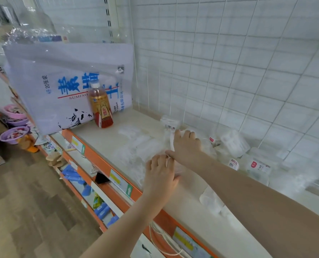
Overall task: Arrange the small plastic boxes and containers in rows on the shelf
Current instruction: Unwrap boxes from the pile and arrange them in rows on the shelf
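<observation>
- The shelf (102, 138) runs from near right to far left, with an orange front edge and a white wire grid behind it; a big printed plastic bag (62, 86) and an amber drink bottle (100, 107) stand at its far end.
- The loose clear plastic containers (248, 155) lie heaped against the grid, to the right of both hands and beyond the right forearm; several lie tilted, with their labels turned different ways.
- One small labelled box (169, 122) sits by the grid, just past the right fingertips.
- The right hand (187, 146) lies nearer the heap, fingers curled down over clear packaging; whether it actually grips this, I cannot tell.
- The left hand (161, 171) sits just in front of it, fingers bent over another clear piece near the shelf's front edge.
- Judged from this, the next container comes from the right and goes leftward.
</observation>
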`<control>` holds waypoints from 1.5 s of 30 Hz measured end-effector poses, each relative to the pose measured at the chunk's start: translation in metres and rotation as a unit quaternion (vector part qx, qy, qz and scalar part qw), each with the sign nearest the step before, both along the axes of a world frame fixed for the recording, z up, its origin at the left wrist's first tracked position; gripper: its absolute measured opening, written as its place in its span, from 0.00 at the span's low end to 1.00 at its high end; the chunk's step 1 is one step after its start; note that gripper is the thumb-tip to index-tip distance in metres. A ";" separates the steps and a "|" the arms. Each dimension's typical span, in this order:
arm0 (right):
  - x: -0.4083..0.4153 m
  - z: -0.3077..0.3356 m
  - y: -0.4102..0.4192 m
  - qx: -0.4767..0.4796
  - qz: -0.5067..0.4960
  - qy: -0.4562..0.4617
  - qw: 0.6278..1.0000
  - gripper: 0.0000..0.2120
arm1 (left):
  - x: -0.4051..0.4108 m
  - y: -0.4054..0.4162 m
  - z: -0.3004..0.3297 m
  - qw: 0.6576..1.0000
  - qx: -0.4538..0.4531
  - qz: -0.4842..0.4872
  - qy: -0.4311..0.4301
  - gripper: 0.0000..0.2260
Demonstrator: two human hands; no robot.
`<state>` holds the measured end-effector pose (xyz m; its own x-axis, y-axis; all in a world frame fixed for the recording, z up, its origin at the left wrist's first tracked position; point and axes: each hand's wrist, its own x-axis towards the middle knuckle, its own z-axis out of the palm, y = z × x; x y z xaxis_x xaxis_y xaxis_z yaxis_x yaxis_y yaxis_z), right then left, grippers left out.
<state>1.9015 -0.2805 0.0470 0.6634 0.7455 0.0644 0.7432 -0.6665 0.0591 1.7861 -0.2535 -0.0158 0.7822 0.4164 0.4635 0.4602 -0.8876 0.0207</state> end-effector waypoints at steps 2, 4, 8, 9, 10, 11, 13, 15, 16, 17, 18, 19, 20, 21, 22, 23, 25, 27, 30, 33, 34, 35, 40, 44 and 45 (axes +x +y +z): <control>0.003 0.001 -0.002 0.006 0.010 0.003 1.000 0.37 | 0.000 0.001 -0.002 1.000 0.003 0.006 -0.001 0.27; 0.006 0.002 -0.007 0.031 0.012 0.013 0.999 0.33 | 0.000 0.001 -0.003 1.000 0.002 0.007 -0.004 0.27; 0.013 0.004 -0.019 0.102 0.021 0.077 0.992 0.27 | 0.000 0.003 -0.005 1.000 0.013 0.003 -0.017 0.28; 0.015 0.004 -0.022 0.123 0.031 0.094 0.988 0.25 | 0.000 0.004 -0.006 1.000 0.016 0.001 -0.017 0.28; 0.015 0.004 -0.025 0.139 0.043 0.107 0.983 0.23 | 0.000 0.004 -0.006 1.000 0.017 -0.001 -0.017 0.27; 0.014 0.003 -0.028 0.149 0.056 0.118 0.980 0.22 | -0.001 0.004 -0.006 1.000 0.015 -0.003 -0.015 0.27; 0.012 0.002 -0.035 0.159 0.083 0.135 0.975 0.20 | -0.001 0.003 -0.005 1.000 0.008 -0.010 -0.013 0.26; 0.007 0.004 -0.044 0.180 0.092 0.143 0.969 0.18 | -0.002 0.002 -0.002 1.000 -0.006 -0.015 -0.018 0.26; 0.004 0.006 -0.049 0.197 0.090 0.140 0.966 0.17 | -0.002 0.001 0.000 0.999 -0.016 -0.018 -0.026 0.25; 0.002 0.009 -0.056 0.218 0.086 0.134 0.963 0.16 | -0.003 0.000 0.002 0.999 -0.024 -0.026 -0.040 0.25; 0.000 0.012 -0.064 0.245 0.082 0.124 0.958 0.16 | -0.004 -0.002 0.004 0.997 -0.032 -0.042 -0.059 0.26; -0.001 0.015 -0.074 0.273 0.079 0.108 0.953 0.17 | -0.005 -0.004 0.006 0.993 -0.040 -0.069 -0.082 0.26; -0.002 0.017 -0.086 0.299 0.077 0.087 0.947 0.17 | -0.006 -0.008 0.009 0.988 -0.048 -0.102 -0.102 0.27; -0.003 0.019 -0.099 0.323 0.072 0.070 0.941 0.17 | -0.007 -0.014 0.013 0.983 -0.055 -0.132 -0.114 0.27; -0.003 0.021 -0.114 0.345 0.063 0.065 0.934 0.18 | -0.009 -0.020 0.017 0.978 -0.067 -0.155 -0.124 0.26; -0.003 0.023 -0.130 0.368 0.048 0.073 0.926 0.17 | -0.010 -0.028 0.022 0.973 -0.089 -0.170 -0.132 0.25; -0.002 0.023 -0.166 0.408 0.002 0.116 0.906 0.17 | -0.011 -0.047 0.035 0.963 -0.152 -0.180 -0.132 0.25; 0.000 0.021 -0.203 0.435 -0.043 0.158 0.886 0.16 | -0.009 -0.069 0.045 0.951 -0.221 -0.182 -0.120 0.27; -0.001 0.017 -0.260 0.449 -0.069 0.210 0.866 0.16 | -0.003 -0.106 0.055 0.934 -0.258 -0.200 -0.146 0.27; -0.010 0.015 -0.313 0.480 -0.090 0.245 0.838 0.19 | 0.007 -0.143 0.063 0.921 -0.263 -0.239 -0.161 0.28; -0.013 0.015 -0.331 0.495 -0.096 0.252 0.826 0.18 | 0.012 -0.155 0.064 0.919 -0.258 -0.252 -0.159 0.28; -0.016 0.014 -0.348 0.512 -0.101 0.257 0.813 0.16 | 0.016 -0.168 0.065 0.915 -0.258 -0.267 -0.157 0.28; -0.026 0.012 -0.427 0.601 -0.131 0.297 0.731 0.09 | 0.035 -0.240 0.065 0.871 -0.344 -0.325 -0.128 0.25; -0.036 0.014 -0.485 0.665 -0.165 0.322 0.653 0.15 | 0.046 -0.303 0.072 0.804 -0.475 -0.345 -0.093 0.15; -0.039 0.013 -0.499 0.671 -0.171 0.329 0.643 0.17 | 0.049 -0.319 0.075 0.766 -0.545 -0.331 -0.081 0.10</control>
